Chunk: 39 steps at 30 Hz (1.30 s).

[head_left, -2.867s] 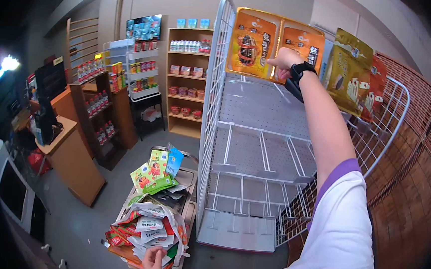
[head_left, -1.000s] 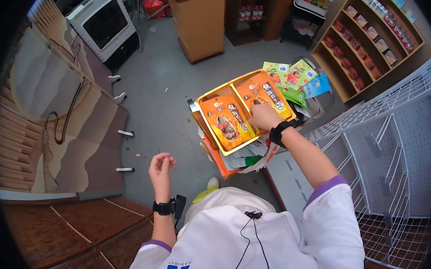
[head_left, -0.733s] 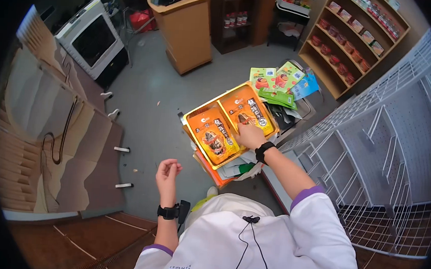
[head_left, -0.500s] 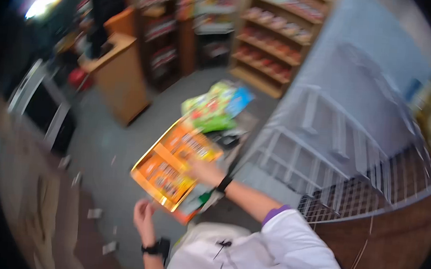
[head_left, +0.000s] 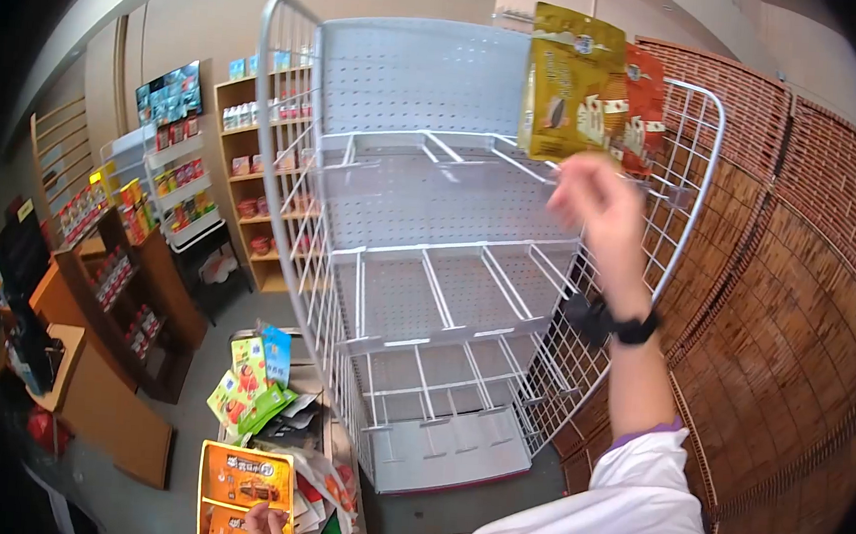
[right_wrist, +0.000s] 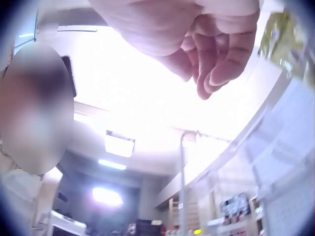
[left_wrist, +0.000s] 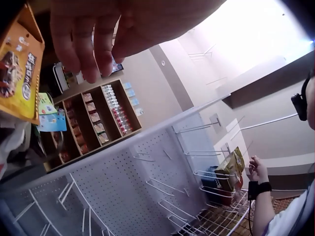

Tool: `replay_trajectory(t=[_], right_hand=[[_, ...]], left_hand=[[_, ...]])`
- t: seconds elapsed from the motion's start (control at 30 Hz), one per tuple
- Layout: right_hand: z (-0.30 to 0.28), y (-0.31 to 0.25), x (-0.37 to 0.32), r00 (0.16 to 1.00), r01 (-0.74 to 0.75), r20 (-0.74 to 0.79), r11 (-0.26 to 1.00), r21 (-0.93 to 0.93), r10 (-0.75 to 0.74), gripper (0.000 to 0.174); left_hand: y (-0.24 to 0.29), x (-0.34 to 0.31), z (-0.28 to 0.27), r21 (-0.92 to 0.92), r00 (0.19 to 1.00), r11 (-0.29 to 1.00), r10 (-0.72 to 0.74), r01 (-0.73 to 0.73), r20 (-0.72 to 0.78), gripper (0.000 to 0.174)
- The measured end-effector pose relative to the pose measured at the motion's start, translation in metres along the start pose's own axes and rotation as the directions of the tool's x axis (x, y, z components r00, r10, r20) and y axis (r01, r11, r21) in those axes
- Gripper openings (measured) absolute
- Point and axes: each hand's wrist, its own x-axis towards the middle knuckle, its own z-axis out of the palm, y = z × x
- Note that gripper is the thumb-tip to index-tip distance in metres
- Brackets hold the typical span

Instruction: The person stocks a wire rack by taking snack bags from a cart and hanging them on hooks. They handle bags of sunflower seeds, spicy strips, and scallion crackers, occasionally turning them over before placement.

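The gold packet (head_left: 572, 84) hangs at the top right of the white wire rack (head_left: 416, 78), with a red packet (head_left: 645, 109) just behind it on the side towards the woven wall (head_left: 803, 293). The right hand (head_left: 596, 204) is raised just below the gold packet's lower edge. It is blurred in the head view, so whether it touches the packet cannot be told. From the right wrist its fingers (right_wrist: 216, 54) are loosely curled with nothing between them, so the grip is slack and empty. A black wristband (head_left: 632, 331) sits on that arm, and a white sleeve covers it below.

Low at the bottom edge of the head view, the left hand (head_left: 266, 531) lies at the near edge of the orange packets (head_left: 245, 475), which top a heap of mixed packets (head_left: 322, 503) beside the foot of the rack. From the left wrist its fingers point down, relaxed and nearly straight. An orange packet shows at the side of that view, outside the fingers, so this grip also holds nothing.

Green and blue packets (head_left: 252, 374) stand upright behind the heap. The rack's other hooks and dividers carry no goods in these views. Further off to the left, wooden shelves (head_left: 245, 185) hold rows of small goods.
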Motion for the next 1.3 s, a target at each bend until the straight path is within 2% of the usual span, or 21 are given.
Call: replay_trajectory(t=[0.03, 0.07, 0.13, 0.2, 0.27, 0.37, 0.47, 0.5, 0.53, 0.6, 0.63, 0.67, 0.77, 0.87, 0.97, 1.07, 1.13, 1.17, 1.23, 1.27, 1.3], right_hand=[[-0.027, 0.006, 0.025, 0.990, 0.075, -0.106, 0.990, -0.124, -0.088, 0.013], [-0.056, 0.020, 0.051, 0.976, 0.120, -0.169, 0.985, -0.123, -0.140, 0.016], [-0.104, 0.045, 0.098, 0.961, 0.085, -0.243, 0.979, -0.188, -0.130, 0.023], [-0.137, 0.071, 0.136, 0.962, -0.143, -0.257, 0.973, -0.179, 0.094, 0.039], [-0.149, 0.083, 0.156, 0.919, -0.367, -0.230, 0.907, -0.207, 0.319, 0.050], [-0.154, 0.113, 0.181, 0.884, -0.466, -0.219, 0.819, -0.335, 0.413, 0.054], [-0.139, 0.102, 0.180, 0.880, -0.475, -0.084, 0.858, -0.194, 0.468, 0.040], [-0.136, 0.103, 0.182, 0.887, -0.462, -0.120, 0.857, -0.228, 0.446, 0.028], [-0.138, 0.108, 0.186, 0.891, -0.454, -0.105, 0.863, -0.222, 0.442, 0.028], [-0.148, 0.124, 0.193, 0.913, -0.406, -0.084, 0.911, -0.075, 0.400, 0.023], [-0.151, 0.130, 0.195, 0.917, -0.392, -0.061, 0.919, 0.045, 0.395, 0.019], [-0.155, 0.135, 0.198, 0.931, -0.364, 0.023, 0.925, 0.104, 0.364, 0.019], [-0.152, 0.133, 0.200, 0.983, -0.127, -0.103, 0.968, 0.216, 0.152, 0.016], [-0.156, 0.105, 0.195, 0.982, 0.145, -0.165, 0.933, 0.329, -0.094, 0.017], [-0.151, 0.046, 0.157, 0.963, 0.258, -0.160, 0.915, 0.311, -0.217, 0.018], [-0.136, -0.006, 0.104, 0.971, 0.232, -0.129, 0.924, 0.304, -0.201, 0.019], [-0.117, -0.033, 0.067, 0.984, 0.175, -0.105, 0.913, 0.367, -0.147, 0.016], [-0.109, -0.041, 0.047, 0.994, 0.102, -0.016, 0.914, 0.392, -0.104, 0.014], [-0.086, -0.053, 0.005, 0.988, 0.022, 0.134, 0.943, 0.332, -0.070, 0.010], [-0.070, -0.055, -0.018, 0.979, 0.022, 0.191, 0.968, 0.251, -0.072, 0.009], [-0.053, -0.050, -0.045, 0.951, -0.098, 0.309, 0.925, 0.367, -0.021, 0.009]], left_hand=[[0.010, -0.003, 0.010, -0.148, 0.999, 0.989, -0.023, 0.030, 0.045, 0.024], [0.018, -0.004, 0.019, -0.288, 0.995, 0.955, -0.043, 0.068, 0.092, 0.024], [0.023, -0.007, 0.034, -0.310, 0.992, 0.950, 0.014, 0.025, 0.123, 0.022], [0.021, -0.010, 0.048, -0.417, 0.977, 0.908, 0.053, 0.039, 0.206, 0.021], [0.042, -0.017, 0.057, -0.389, 0.976, 0.921, 0.067, 0.020, 0.208, 0.019], [0.049, -0.031, 0.064, -0.335, 0.981, 0.942, 0.055, 0.010, 0.186, 0.017], [0.070, -0.051, 0.066, -0.306, 0.988, 0.951, 0.010, 0.038, 0.155, 0.015], [0.057, -0.056, 0.068, -0.376, 0.992, 0.925, -0.009, 0.057, 0.127, 0.015], [0.046, -0.061, 0.068, -0.378, 0.994, 0.924, -0.013, 0.054, 0.110, 0.015], [0.030, -0.072, 0.067, -0.307, 0.998, 0.951, -0.012, 0.029, 0.056, 0.015], [0.042, -0.081, 0.068, -0.379, 0.998, 0.924, -0.039, 0.056, 0.051, 0.015], [0.049, -0.085, 0.068, -0.377, 0.998, 0.924, -0.047, 0.057, 0.034, 0.015], [0.047, -0.095, 0.065, -0.285, 0.988, 0.951, -0.086, 0.119, 0.125, 0.016], [0.077, -0.098, 0.070, -0.282, 0.983, 0.953, -0.059, 0.108, 0.176, 0.016], [0.125, -0.098, 0.076, -0.349, 0.959, 0.929, -0.023, 0.126, 0.284, 0.017], [0.135, -0.093, 0.077, -0.326, 0.901, 0.936, 0.021, 0.134, 0.433, 0.027], [0.149, -0.095, 0.083, -0.428, 0.841, 0.902, 0.182, 0.064, 0.509, 0.048], [0.163, -0.098, 0.086, -0.429, 0.835, 0.901, 0.188, 0.063, 0.518, 0.048], [0.189, -0.108, 0.088, -0.668, 0.780, 0.742, 0.447, -0.050, 0.438, 0.070], [0.181, -0.114, 0.090, -0.669, 0.772, 0.742, 0.454, -0.051, 0.445, 0.070], [0.163, -0.120, 0.094, -0.721, 0.783, 0.692, 0.440, 0.016, 0.440, 0.077]])
